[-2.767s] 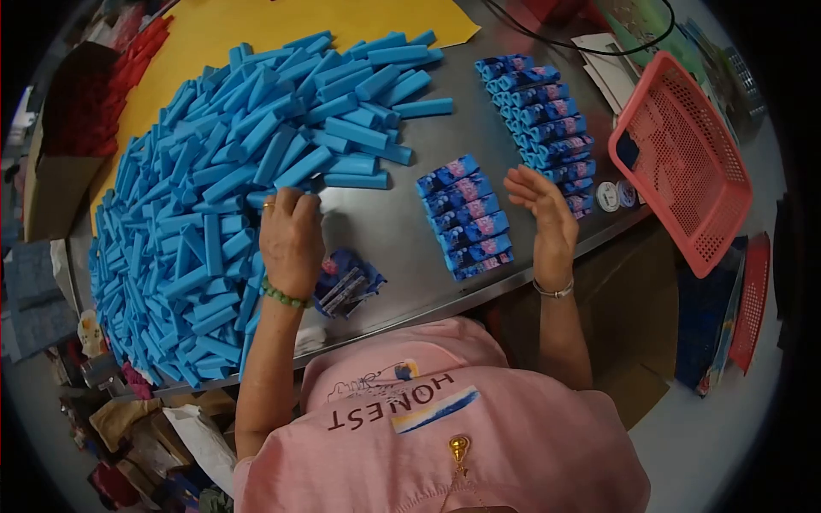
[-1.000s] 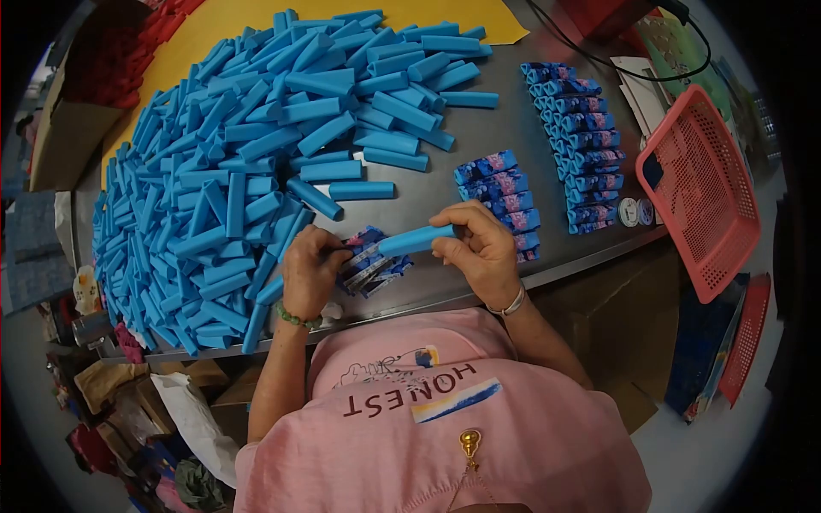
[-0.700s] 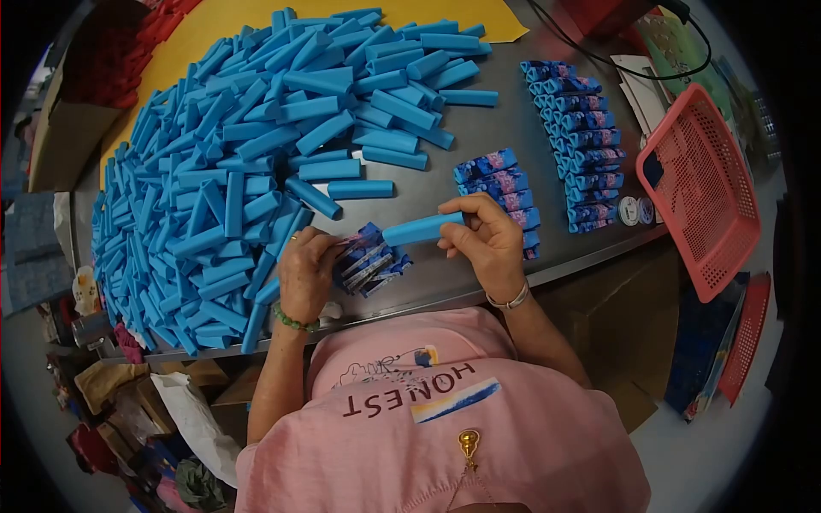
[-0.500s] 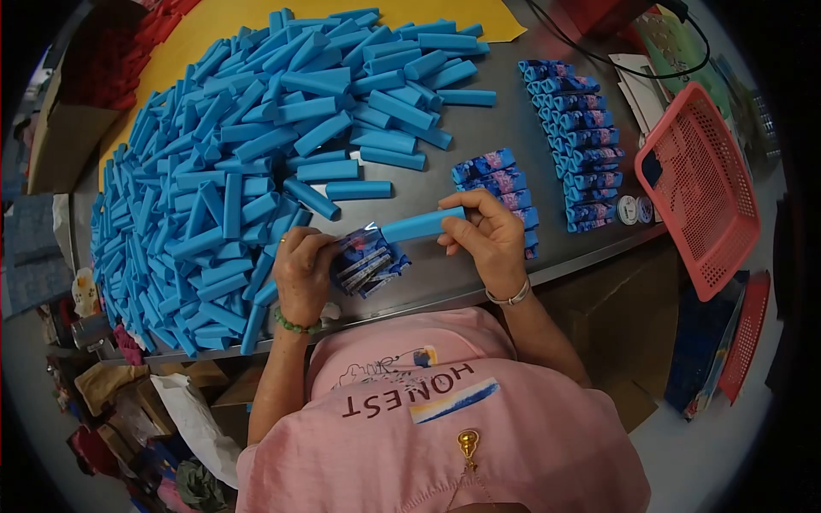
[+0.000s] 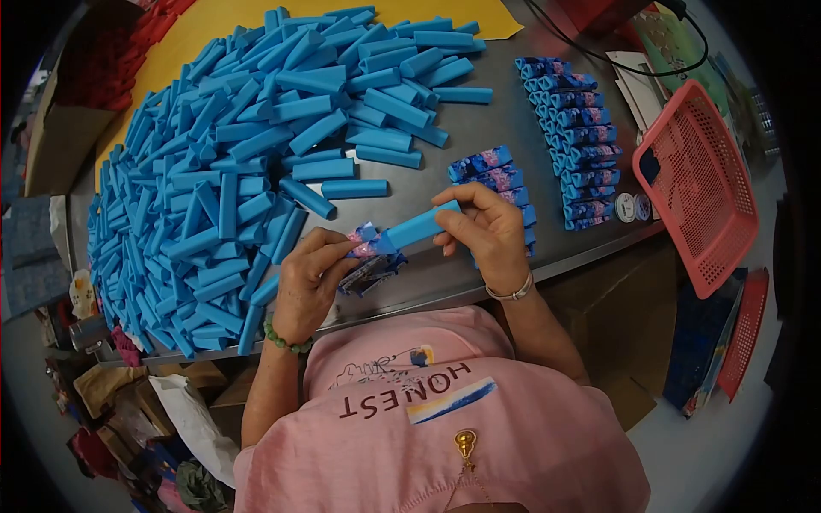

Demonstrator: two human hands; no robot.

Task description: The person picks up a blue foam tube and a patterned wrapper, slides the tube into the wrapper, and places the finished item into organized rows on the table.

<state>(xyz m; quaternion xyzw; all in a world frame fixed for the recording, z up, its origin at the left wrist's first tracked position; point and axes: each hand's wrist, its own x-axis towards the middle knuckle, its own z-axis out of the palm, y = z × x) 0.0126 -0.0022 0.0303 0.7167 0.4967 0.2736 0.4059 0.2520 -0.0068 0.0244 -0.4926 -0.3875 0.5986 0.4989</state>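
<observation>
My right hand (image 5: 486,235) pinches a plain blue three-sided tube (image 5: 421,226) by its upper right end. The tube's lower left end meets a blue and pink printed wrapper (image 5: 369,246), which my left hand (image 5: 310,278) grips between thumb and fingers. More flat printed wrappers (image 5: 373,275) hang in a bunch beneath my left fingers. Just behind my right hand lies a short row of printed-wrapped tubes (image 5: 481,163). To the left, a large heap of loose blue tubes (image 5: 205,205) spreads over the metal table (image 5: 453,291).
Stacked wrapped tubes (image 5: 590,135) stand in a block at the right. Beside them are small round tins (image 5: 626,208) and a pink perforated basket (image 5: 714,256) overhanging the edge. Yellow sheeting (image 5: 209,30) lies beneath the heap, and a cardboard box (image 5: 64,141) holds red pieces.
The wrapper in my left hand now shows its pink print, angled up at the tube's end. My left fingers have shifted right. The tube is tilted more steeply in my right hand.
</observation>
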